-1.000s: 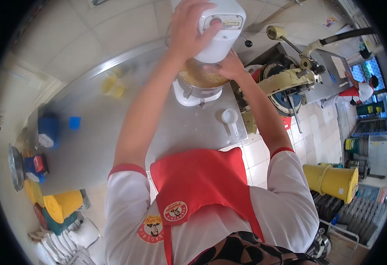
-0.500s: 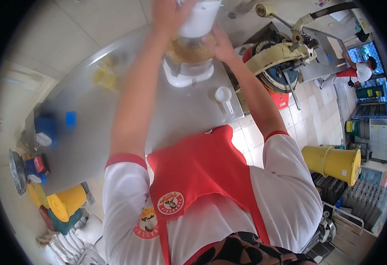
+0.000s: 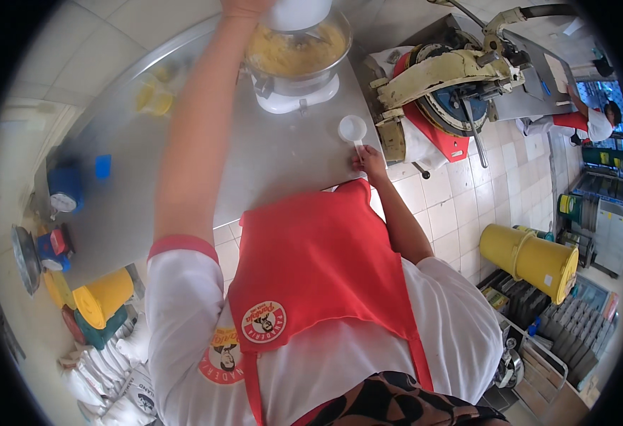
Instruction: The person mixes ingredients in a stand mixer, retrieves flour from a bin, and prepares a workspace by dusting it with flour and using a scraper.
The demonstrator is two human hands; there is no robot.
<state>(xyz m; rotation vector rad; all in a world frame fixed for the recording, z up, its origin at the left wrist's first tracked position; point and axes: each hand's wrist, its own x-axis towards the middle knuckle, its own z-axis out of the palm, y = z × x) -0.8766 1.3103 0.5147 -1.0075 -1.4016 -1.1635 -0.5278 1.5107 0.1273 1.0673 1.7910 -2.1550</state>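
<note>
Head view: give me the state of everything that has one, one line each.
Left hand: beside the mixer head, cut off by the upper edge; grip unclear.
Right hand: fingers closed at the scoop's handle.
White scoop: opening up; contents unclear.
Mixer head: above the bowl, partly out of view; running or stopped, cannot tell.
Metal bowl: uncovered, holding yellow mixture.
Yellow cups: blurred; contents unclear.

White scoop (image 3: pixel 353 128): round cup, open side up, straight handle pointing toward near edge of counter (image 3: pixel 269 153); near counter's right end, resting or lifted unclear. White stand mixer (image 3: pixel 297 101): base on counter, beyond scoop and to its left; head above bowl (image 3: pixel 290 84), cut off by upper edge of view. Bowl: metallic, wide-mouthed, holding rough-surfaced yellow mixture (image 3: pixel 283 55).
</note>
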